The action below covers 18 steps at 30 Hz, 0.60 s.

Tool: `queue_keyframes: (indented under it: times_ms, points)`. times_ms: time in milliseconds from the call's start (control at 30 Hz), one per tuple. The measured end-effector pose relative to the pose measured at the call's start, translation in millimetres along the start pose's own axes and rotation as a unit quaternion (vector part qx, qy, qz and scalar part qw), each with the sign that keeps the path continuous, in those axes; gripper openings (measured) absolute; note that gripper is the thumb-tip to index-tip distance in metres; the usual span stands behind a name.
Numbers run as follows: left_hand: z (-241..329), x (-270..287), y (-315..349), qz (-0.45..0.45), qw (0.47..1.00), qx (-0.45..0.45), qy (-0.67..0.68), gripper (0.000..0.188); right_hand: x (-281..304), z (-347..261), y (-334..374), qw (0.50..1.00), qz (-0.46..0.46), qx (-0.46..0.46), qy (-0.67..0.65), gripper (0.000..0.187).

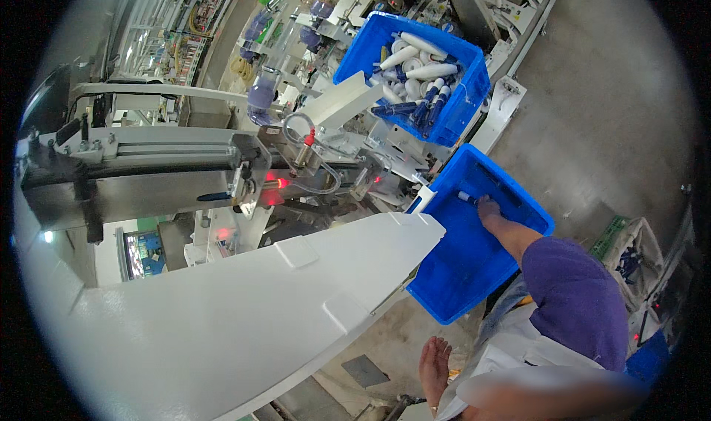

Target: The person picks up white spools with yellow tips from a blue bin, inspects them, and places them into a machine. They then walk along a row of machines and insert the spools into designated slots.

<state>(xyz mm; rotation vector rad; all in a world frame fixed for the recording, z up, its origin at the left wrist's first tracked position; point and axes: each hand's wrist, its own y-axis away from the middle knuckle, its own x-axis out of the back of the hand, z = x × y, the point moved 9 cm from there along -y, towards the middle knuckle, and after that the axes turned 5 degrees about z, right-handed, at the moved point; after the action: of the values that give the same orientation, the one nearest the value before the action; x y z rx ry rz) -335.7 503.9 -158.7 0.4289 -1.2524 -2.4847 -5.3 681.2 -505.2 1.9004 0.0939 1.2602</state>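
Observation:
My right hand [489, 211] reaches down inside a blue plastic bin [527, 208], the arm in a purple sleeve. Its fingers close on a slim dark-blue tube with a white band [466, 197], whose tip points left. Below the bin, my left hand [433, 367] hangs beside my pale apron. The left fingers are stretched out, with nothing visible in them.
A second blue bin [474, 80] beyond holds several white yarn cops [432, 71] and dark-blue tubes. To the left stands a machine with a long white cover [222, 310] and red lights. A pale sack [638, 262] with dark tubes sits at the right.

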Motion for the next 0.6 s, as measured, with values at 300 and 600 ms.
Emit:
queue_keyframes:
  times_ms: [300, 600]
  points:
    - [17.4, -39.3, -16.6, -0.19, 0.98, 0.007, 0.065, 0.023, -14.2, 54.4, -9.8, 0.935, 0.139, -0.129, -0.301, 0.027]
    - [21.9, -32.8, 13.3, -0.03, 0.998, -0.019, -0.043, 0.022, 61.7, 27.5, 28.6, 0.92, 0.037, -0.028, -0.39, 0.039]
